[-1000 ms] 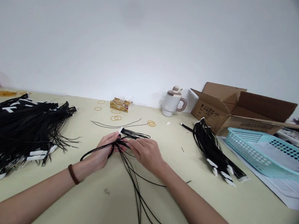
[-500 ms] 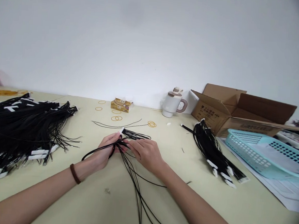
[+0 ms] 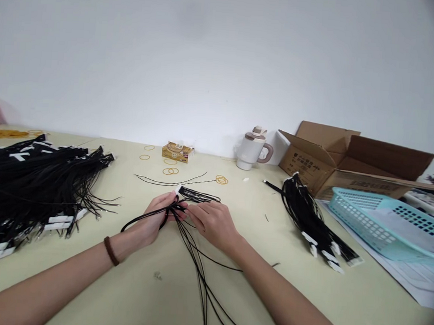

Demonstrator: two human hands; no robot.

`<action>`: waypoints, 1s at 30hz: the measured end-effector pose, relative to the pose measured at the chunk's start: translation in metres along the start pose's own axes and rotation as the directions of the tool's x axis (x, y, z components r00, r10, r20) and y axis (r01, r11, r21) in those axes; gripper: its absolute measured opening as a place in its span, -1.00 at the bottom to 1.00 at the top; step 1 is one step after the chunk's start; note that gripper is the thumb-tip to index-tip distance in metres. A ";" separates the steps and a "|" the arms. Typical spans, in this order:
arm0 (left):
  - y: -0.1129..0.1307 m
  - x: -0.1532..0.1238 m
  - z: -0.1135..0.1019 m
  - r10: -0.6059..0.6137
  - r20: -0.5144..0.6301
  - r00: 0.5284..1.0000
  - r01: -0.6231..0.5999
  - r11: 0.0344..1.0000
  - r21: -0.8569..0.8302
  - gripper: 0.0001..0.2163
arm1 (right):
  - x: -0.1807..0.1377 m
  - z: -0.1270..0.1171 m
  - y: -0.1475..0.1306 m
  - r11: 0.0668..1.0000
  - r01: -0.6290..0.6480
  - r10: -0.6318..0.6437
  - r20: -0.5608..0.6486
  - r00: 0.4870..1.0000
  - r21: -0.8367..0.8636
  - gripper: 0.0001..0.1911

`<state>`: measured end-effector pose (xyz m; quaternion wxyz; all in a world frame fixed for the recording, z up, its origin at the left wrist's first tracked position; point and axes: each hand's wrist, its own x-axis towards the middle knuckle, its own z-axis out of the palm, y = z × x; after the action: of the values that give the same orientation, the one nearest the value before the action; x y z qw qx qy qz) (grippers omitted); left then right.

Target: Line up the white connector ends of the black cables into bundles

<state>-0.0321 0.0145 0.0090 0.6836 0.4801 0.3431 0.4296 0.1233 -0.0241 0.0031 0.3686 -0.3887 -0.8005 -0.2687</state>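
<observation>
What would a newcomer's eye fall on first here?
Probably the big pile of black cables at far left. Next, near the centre, the left hand grips a bundle of black wires, the right hand close against it. At right, an open cardboard box stands behind a turquoise basket.

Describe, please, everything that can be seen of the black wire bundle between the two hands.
The bundle is of thin black wires, plastic-coated by their look, with a white end piece at the top. It gathers in the left hand, above the table. From there some wires bend left across that hand, others hang loosely toward the near edge, and a flat row points right. The right hand has its fingertips at the gather; whether they pinch a wire is hidden.
</observation>
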 end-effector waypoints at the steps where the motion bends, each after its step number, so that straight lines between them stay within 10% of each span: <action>1: 0.000 0.000 0.000 -0.001 0.000 1.000 0.001 1.000 0.002 -0.79 | 0.000 0.000 0.000 1.000 0.001 -0.001 -0.001 1.000 0.000 -0.78; 30: 0.001 -0.001 0.002 -0.011 -0.037 0.999 0.011 1.000 -0.011 -0.79 | 0.000 -0.001 0.000 1.000 0.025 -0.024 0.068 0.997 -0.013 -0.69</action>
<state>-0.0315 0.0128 0.0105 0.6818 0.4666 0.3562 0.4366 0.1236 -0.0247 0.0037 0.3351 -0.3903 -0.8155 -0.2651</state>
